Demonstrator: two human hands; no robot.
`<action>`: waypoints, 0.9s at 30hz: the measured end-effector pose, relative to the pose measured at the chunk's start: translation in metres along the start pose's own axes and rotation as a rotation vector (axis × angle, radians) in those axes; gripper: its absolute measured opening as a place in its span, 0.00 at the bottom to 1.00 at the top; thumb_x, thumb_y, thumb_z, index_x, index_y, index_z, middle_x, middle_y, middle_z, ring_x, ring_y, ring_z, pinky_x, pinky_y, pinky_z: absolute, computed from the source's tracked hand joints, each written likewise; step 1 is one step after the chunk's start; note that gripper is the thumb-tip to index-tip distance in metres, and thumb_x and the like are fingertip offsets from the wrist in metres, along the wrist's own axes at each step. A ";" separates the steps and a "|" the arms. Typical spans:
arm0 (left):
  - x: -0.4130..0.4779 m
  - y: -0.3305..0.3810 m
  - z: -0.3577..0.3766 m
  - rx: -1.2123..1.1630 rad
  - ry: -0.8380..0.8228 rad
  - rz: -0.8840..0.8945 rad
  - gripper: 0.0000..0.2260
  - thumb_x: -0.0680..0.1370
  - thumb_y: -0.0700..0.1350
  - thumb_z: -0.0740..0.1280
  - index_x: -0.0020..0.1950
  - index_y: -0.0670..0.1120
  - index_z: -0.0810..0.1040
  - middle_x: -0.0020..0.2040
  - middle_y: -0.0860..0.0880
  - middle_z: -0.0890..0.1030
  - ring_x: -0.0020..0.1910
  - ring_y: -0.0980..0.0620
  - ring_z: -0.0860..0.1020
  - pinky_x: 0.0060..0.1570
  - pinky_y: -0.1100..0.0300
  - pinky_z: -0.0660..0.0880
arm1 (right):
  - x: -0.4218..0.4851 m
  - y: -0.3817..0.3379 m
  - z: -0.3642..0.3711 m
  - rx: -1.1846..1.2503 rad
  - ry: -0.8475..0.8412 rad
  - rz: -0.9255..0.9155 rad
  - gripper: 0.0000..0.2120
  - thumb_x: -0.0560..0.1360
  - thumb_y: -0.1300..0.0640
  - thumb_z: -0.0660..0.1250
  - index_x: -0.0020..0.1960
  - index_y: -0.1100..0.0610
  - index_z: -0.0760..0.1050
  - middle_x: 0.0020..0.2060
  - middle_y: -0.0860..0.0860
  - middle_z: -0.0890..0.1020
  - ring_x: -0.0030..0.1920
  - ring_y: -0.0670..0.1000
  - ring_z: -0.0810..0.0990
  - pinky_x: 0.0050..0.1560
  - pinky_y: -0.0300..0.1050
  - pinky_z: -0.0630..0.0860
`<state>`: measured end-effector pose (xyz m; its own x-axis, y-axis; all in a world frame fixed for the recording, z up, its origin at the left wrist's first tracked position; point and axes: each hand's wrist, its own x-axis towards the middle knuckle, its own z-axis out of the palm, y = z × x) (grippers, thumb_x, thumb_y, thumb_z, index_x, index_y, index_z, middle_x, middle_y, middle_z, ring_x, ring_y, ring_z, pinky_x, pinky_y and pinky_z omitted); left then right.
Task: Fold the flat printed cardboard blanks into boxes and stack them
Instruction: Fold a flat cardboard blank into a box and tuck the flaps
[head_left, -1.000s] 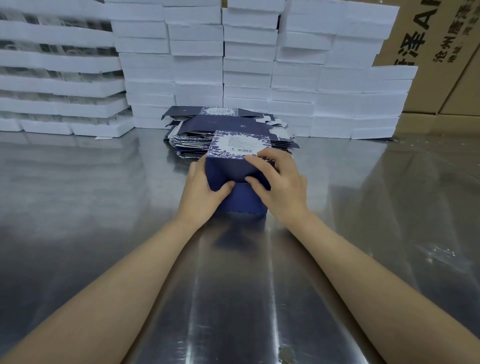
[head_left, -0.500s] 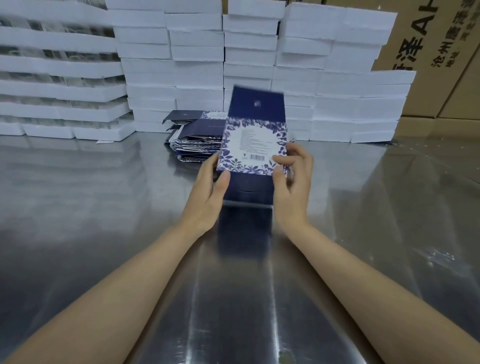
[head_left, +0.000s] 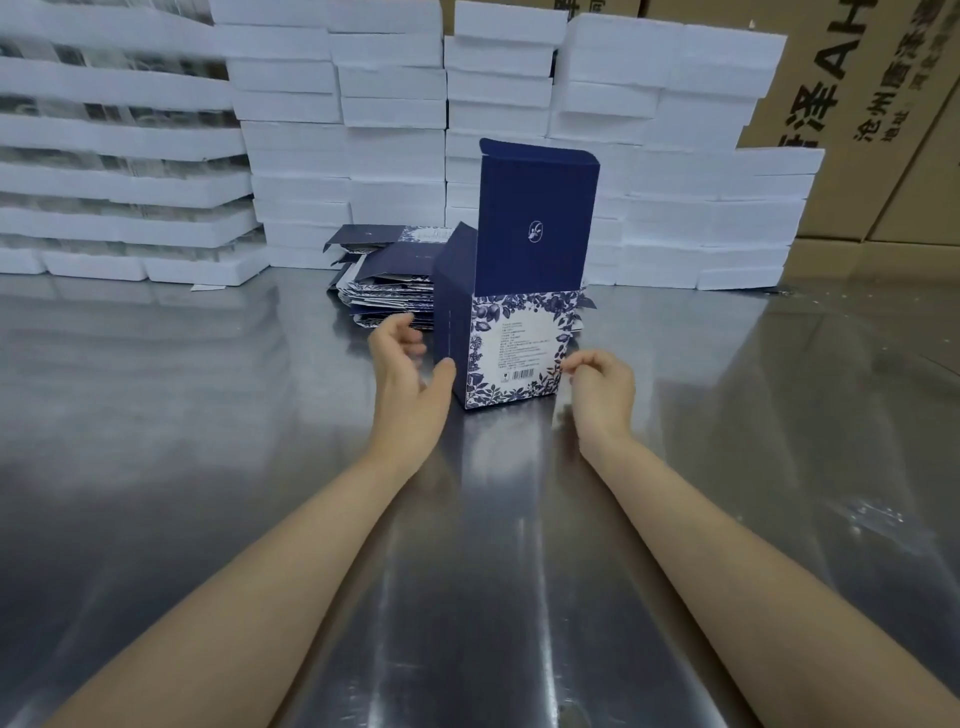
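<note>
Since half a second ago we have brought the box down from the air onto the table, and both of our hands have slackened off it. Our left hand (head_left: 410, 374) is relaxed and grips nothing: the thumb lies against the lower edge of the box's navy side at 9 o'clock, and the fingers, blurred, curl loosely clear of the card. Our right hand (head_left: 602, 384) sits at 3 o'clock of the box with its fingers curled in; the fingertips (head_left: 565, 367) reach the lower right edge of the printed face, and we cannot tell whether they pinch that edge or only touch it.

Between our hands the box (head_left: 519, 343) stands upright on the table (head_left: 208, 441), its white, blue-leafed face with a barcode turned toward us. Its lid flap (head_left: 537, 223) rises straight up, navy with a small white mark, and a side flap (head_left: 460, 249) stands at the upper left corner.

Behind the box at 10 o'clock lies the pile of flat blanks (head_left: 384, 291), partly hidden by it. At 12 o'clock, along the far edge of the table, white trays (head_left: 395, 156) are stacked in tall columns. At 2 o'clock brown cartons (head_left: 857, 104) carry black printed lettering.
</note>
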<state>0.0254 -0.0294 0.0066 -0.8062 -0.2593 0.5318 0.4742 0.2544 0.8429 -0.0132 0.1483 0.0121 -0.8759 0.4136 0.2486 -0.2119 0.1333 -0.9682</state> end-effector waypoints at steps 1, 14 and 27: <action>0.003 -0.001 0.001 -0.009 -0.014 -0.092 0.25 0.78 0.38 0.65 0.70 0.49 0.57 0.64 0.47 0.65 0.62 0.54 0.68 0.64 0.60 0.66 | 0.002 0.000 -0.001 0.043 -0.013 0.038 0.18 0.70 0.72 0.53 0.33 0.54 0.74 0.30 0.50 0.77 0.30 0.47 0.73 0.31 0.36 0.72; -0.007 0.007 -0.003 0.111 -0.325 0.042 0.19 0.77 0.39 0.64 0.62 0.59 0.73 0.44 0.57 0.83 0.44 0.57 0.79 0.53 0.62 0.73 | 0.008 0.008 0.004 0.018 0.033 0.002 0.13 0.71 0.68 0.54 0.35 0.54 0.70 0.49 0.61 0.76 0.45 0.56 0.75 0.52 0.54 0.73; 0.024 -0.022 0.005 0.398 -0.448 -0.326 0.51 0.74 0.49 0.73 0.78 0.48 0.34 0.79 0.51 0.58 0.74 0.47 0.65 0.69 0.55 0.65 | 0.000 0.003 0.006 -0.043 -0.079 -0.081 0.13 0.75 0.68 0.59 0.53 0.53 0.73 0.57 0.52 0.72 0.44 0.35 0.76 0.54 0.45 0.76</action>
<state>-0.0061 -0.0360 0.0006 -0.9952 0.0078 0.0980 0.0847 0.5741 0.8144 -0.0163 0.1430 0.0085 -0.8882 0.3282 0.3216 -0.2664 0.2027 -0.9423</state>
